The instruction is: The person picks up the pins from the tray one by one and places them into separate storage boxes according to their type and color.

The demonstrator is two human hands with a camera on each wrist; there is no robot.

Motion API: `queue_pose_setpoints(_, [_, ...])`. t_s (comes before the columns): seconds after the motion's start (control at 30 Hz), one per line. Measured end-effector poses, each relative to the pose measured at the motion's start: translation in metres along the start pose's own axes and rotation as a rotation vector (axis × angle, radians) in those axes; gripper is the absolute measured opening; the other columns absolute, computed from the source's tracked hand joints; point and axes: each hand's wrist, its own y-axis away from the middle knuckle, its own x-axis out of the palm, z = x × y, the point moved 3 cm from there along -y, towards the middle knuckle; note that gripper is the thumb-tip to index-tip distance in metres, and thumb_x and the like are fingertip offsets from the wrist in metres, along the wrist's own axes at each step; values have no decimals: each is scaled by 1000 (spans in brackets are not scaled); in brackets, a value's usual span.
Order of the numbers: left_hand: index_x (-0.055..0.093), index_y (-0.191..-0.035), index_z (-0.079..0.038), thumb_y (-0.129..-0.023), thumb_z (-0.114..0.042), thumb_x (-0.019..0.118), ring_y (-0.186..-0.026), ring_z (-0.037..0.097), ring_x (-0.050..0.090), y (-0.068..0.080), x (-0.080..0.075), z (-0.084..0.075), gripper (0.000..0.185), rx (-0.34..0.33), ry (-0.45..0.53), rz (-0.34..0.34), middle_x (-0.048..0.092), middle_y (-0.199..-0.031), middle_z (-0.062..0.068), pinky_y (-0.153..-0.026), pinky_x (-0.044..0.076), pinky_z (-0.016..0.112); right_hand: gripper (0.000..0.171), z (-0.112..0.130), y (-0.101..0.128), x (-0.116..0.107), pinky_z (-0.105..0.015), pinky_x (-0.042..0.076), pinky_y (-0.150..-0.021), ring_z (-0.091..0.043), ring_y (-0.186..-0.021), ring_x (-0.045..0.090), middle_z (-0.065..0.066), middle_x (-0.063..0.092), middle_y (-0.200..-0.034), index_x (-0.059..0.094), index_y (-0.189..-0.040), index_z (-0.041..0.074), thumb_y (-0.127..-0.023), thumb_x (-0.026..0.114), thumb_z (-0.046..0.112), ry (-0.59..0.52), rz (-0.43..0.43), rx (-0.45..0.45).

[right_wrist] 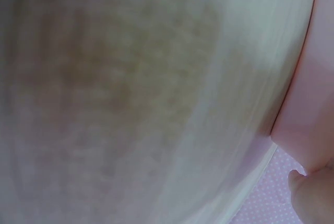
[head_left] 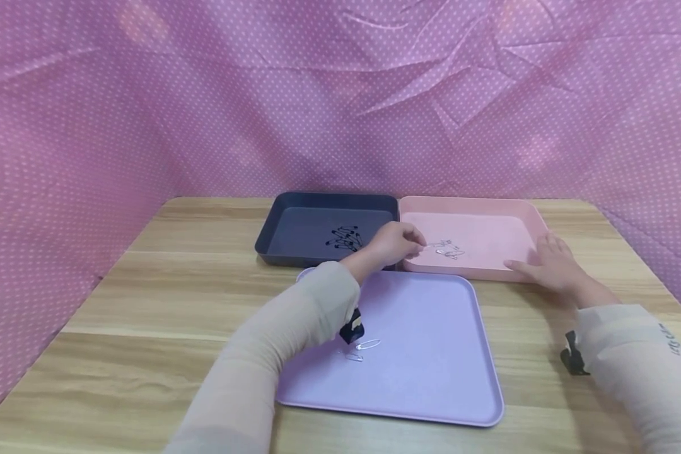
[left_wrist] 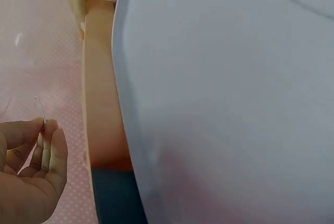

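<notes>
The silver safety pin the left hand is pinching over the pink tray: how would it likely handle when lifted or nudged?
The safety pin is thin bare wire, so probably very light and fairly stiff. The left hand grips it with just its fingertips, which suggests a small, possibly slippery hold. Being flat, as the pins lying in the pink tray are, it would likely slide rather than roll.

backdrop cloth [head_left: 147,113]: pink, white dots | table [head_left: 147,296]: light wood grain | 3 trays: dark grey [head_left: 278,217], pink [head_left: 522,214], lilac [head_left: 431,378] | sleeves [head_left: 295,328]: beige
</notes>
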Motion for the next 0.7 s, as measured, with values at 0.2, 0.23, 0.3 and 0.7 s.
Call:
queue_pose_setpoints(0.2, [64, -85, -9, -78, -4, 60, -69, 7, 56, -20, 14, 0, 9, 9, 49, -2, 60, -82, -3, -60, 45, 14, 99, 0, -1, 0, -57, -6, -93, -54, -115, -12, -42, -17, -125, -8, -121, -25, -84, 42, 52, 8, -11, -5])
queue_pose_setpoints(0.23, [64, -85, -9, -78, -3, 60, -69, 7, 56, -22, 16, 0, 9, 15, 54, 1, 60, -82, -2, -59, 45, 14, 99, 1, -1, 0, -57, -7, -93, -54, -115, -12, -42, -17, -125, -8, -121, -26, -84, 42, 52, 7, -12, -5])
queue_pose_setpoints(0.3, [64, -86, -7, -78, -1, 59, -69, 8, 56, -27, 19, 0, 11, 30, 64, 7, 60, -82, -1, -59, 45, 14, 99, 1, 0, -1, -57, -7, -93, -54, -115, -12, -43, -16, -124, -7, -121, -26, -84, 42, 52, 6, -14, -5])
queue_pose_setpoints(0.7, [66, -89, -4, -74, 3, 58, -56, 6, 45, -49, 33, 1, 18, 24, -67, -5, 61, -76, 2, -49, 38, 13, 97, 2, 1, -1, -56, -7, -94, -55, -114, -10, -45, -14, -123, -5, -120, -28, -84, 43, 48, 12, -26, -23])
